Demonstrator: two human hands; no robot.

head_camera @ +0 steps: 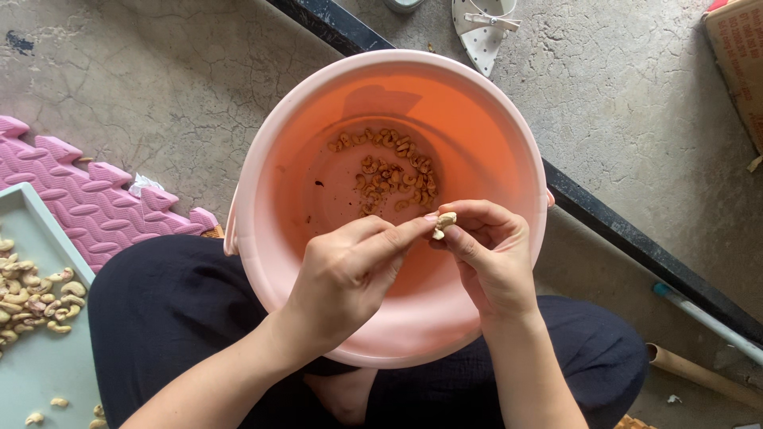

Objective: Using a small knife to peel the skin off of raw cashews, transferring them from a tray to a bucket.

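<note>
— Sitting cross-legged at the centre of the frame, a person works one pale cashew over a pink bucket. What step is this, would you say?

— Peeling, by my reading. The right hand pinches the nut between thumb and fingertips, closed on it, and the left hand meets it there, its forefinger and thumb pressed against the same nut. The two hands are together, just above the bucket's near rim.

— And the move after this one calls for what?

— A firm pinch to keep the nut from slipping and a fine scrape of the nail, I'd judge; the piece is small and would drop straight into the bucket if let go.

— How many of each thing do you count?

— One bucket, one nut in the fingers. On the bucket's floor, centre of the frame, lies a loose scatter of brownish pieces, too many and too small to count; whether skins or unpeeled nuts I cannot tell. At the lower left edge sits one pale green tray with a heap of cream-coloured cashews, dozens at least, and a few strays below. One pink foam mat with toothed edges lies beside it, upper left. One white sandal at the top, one cardboard box at the upper right corner.
</note>
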